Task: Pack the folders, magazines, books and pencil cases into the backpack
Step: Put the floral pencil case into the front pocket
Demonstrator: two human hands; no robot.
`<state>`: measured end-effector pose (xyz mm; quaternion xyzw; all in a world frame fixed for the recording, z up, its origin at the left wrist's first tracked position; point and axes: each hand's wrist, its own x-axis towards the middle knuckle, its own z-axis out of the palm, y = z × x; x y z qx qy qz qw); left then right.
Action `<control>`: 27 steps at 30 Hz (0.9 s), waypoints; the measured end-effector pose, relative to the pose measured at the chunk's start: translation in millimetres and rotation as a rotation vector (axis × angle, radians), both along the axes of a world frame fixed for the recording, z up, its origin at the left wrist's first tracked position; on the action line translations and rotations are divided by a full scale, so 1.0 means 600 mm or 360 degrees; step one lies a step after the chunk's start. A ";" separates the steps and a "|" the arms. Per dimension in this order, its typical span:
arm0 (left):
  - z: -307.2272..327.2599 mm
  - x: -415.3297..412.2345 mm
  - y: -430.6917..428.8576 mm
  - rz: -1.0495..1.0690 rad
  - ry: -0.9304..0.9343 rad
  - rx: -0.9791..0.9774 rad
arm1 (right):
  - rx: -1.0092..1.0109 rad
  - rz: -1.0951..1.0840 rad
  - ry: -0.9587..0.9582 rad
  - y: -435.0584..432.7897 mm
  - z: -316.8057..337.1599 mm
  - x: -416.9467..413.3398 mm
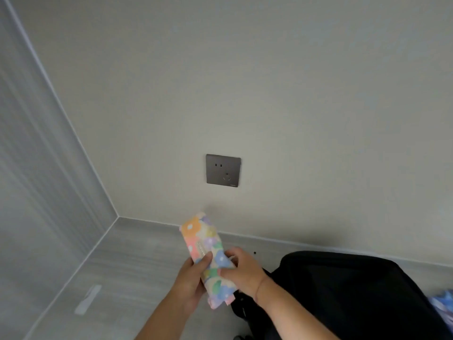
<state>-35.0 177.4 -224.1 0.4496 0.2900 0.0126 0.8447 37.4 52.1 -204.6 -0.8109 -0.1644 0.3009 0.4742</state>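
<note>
A pastel flower-print pencil case (204, 244) is held up above the grey desk, tilted with its far end toward the wall. My left hand (192, 280) grips its lower left side, thumb across the front. My right hand (241, 268) pinches its right edge near the middle. A black backpack (343, 290) lies on the desk to the right, right beside my right wrist; its opening is not visible. No folders, magazines or books show in this view.
The grey desk (137, 266) sits in a corner, with walls at the left and back. A grey wall socket (223, 171) is on the back wall. A blue patterned item (443, 307) peeks in at the right edge.
</note>
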 end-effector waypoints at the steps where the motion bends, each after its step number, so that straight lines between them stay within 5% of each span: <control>1: 0.016 -0.001 -0.007 -0.0037 -0.0062 0.0072 | 0.0106 -0.0027 0.0027 -0.020 0.016 0.000; 8: 0.163 -0.011 -0.210 -0.0380 -0.0085 0.0432 | 0.0431 -0.0206 0.0412 -0.261 0.166 -0.016; 13: 0.192 -0.016 -0.387 -0.0641 0.0034 0.0755 | 0.0377 -0.0575 0.0331 -0.437 0.155 -0.037; 18: 0.130 -0.033 -0.466 -0.1360 0.0217 0.2023 | 0.0346 -0.0842 0.0384 -0.588 0.134 -0.047; 23: 0.131 -0.035 -0.516 -0.1547 0.0273 0.2048 | 0.0319 -0.0763 0.0456 -0.645 0.119 -0.066; 27: 0.135 -0.041 -0.519 -0.1593 0.0309 0.2380 | 0.0239 -0.0587 0.0526 -0.674 0.103 -0.097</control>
